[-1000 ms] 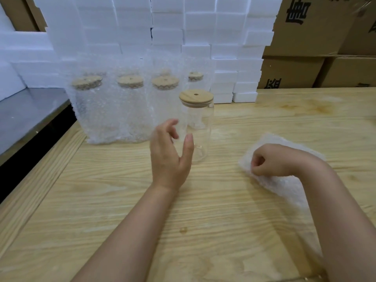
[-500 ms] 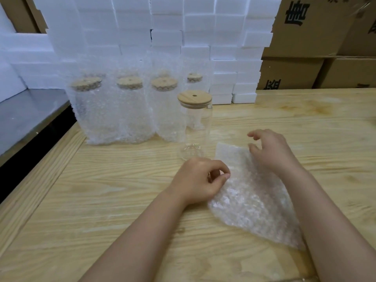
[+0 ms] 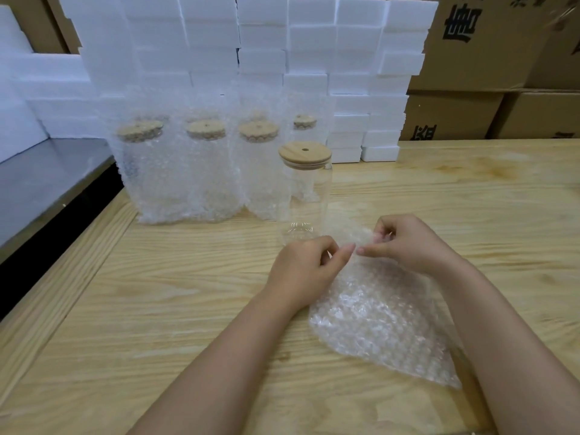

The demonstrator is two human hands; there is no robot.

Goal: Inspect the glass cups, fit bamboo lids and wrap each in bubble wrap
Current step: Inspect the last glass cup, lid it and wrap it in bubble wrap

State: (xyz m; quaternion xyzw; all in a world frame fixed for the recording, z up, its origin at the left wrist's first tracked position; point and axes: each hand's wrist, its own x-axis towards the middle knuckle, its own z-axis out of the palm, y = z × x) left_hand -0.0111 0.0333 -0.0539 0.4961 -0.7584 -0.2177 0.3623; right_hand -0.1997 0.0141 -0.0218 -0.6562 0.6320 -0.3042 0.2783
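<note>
Two hands: both meet at the far edge of one sheet, fingertips nearly touching.
Left hand (image 3: 301, 271): fingers curled, thumb and forefinger pinching the bubble wrap (image 3: 376, 315) at its edge.
Right hand (image 3: 408, 243): fingers curled, pinching the same edge just right of the left hand.
Bubble wrap: lies on the desk (image 3: 157, 293) nearer the person than both hands, spreading under the right forearm; its far edge is lifted between the hands.
Glass cup (image 3: 309, 202): upright and unwrapped, just beyond the left hand; contact with the knuckles cannot be told.
Bamboo lid (image 3: 305, 154): seated on the cup, a small hole in its top.
Wrapped cups (image 3: 201, 171): lidded, standing in a row beyond and left of the left hand.
Foam blocks (image 3: 314, 42): white, stacked behind the row.
Cardboard boxes (image 3: 470, 114): far beyond the right hand.
</note>
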